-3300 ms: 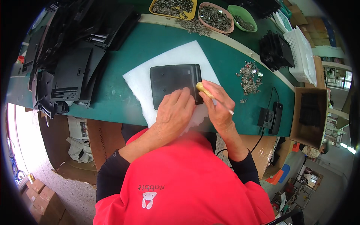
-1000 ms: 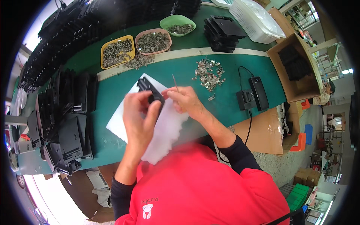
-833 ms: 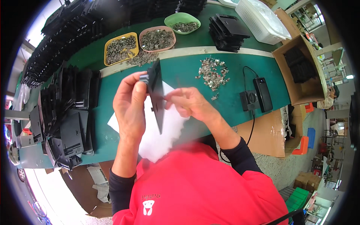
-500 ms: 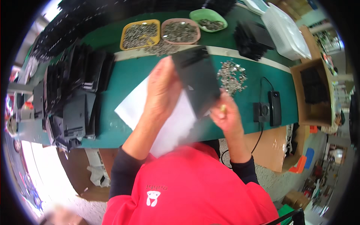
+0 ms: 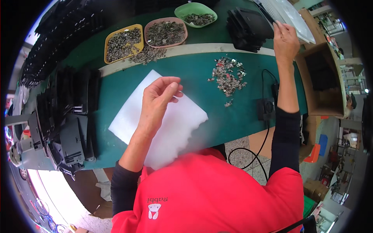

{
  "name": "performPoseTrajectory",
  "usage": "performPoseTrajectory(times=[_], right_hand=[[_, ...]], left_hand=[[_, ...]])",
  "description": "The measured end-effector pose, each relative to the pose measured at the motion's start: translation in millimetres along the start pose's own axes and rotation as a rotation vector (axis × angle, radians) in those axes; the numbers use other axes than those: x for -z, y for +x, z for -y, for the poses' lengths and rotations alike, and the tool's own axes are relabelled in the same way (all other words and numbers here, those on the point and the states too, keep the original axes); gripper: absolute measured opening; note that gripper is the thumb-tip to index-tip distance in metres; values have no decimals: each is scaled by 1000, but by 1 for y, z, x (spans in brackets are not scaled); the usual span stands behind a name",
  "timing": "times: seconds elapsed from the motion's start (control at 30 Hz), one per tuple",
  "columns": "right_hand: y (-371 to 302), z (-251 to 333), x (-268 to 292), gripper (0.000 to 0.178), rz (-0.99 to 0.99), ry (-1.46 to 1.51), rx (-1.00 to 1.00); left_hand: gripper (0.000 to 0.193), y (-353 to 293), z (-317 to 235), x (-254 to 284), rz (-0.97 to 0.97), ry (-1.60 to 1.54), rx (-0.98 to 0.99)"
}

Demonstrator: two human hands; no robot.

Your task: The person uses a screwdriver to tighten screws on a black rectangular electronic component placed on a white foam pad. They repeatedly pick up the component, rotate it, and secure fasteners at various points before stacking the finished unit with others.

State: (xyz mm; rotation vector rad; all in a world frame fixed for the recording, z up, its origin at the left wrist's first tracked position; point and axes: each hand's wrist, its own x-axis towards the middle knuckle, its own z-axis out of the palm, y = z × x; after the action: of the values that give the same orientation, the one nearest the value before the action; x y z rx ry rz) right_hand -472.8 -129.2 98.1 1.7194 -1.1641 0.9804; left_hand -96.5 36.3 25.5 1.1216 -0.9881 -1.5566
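My left hand (image 5: 157, 99) hovers over a white foam sheet (image 5: 171, 126) with its fingers curled and the thumb near the forefinger. Whatever it may pinch is too small to make out. Stretched to the far right, my right hand (image 5: 286, 42) has its fingertips closed on a thin black panel (image 5: 265, 12), seen nearly edge-on. That panel lies between a stack of black panels (image 5: 248, 29) and a white plastic basket (image 5: 291, 19). A loose pile of small metal clips (image 5: 228, 75) lies on the green tabletop (image 5: 194, 66), right of the foam.
Yellow (image 5: 106, 48), pink (image 5: 147, 35) and green trays (image 5: 178, 11) of small metal parts stand at the back. Black panels (image 5: 72, 136) crowd the left side. An open cardboard box (image 5: 324, 110) and a black device with a cable (image 5: 266, 108) are at the right.
The black panel has left the space over the foam sheet; my right hand has swung to the far right. My left hand has let go of it and stays above the foam.
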Motion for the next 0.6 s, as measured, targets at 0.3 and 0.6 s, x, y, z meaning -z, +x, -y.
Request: performPoseTrajectory(times=[0.3,0.6], right_hand=[[-34,19,-28,22,399,-12,-54],[-21,34,-26,32,429,41,9]], left_hand=[[24,-13,0,43,-86,265,-43],[18,-5,-12,99,-458,867,-376]])
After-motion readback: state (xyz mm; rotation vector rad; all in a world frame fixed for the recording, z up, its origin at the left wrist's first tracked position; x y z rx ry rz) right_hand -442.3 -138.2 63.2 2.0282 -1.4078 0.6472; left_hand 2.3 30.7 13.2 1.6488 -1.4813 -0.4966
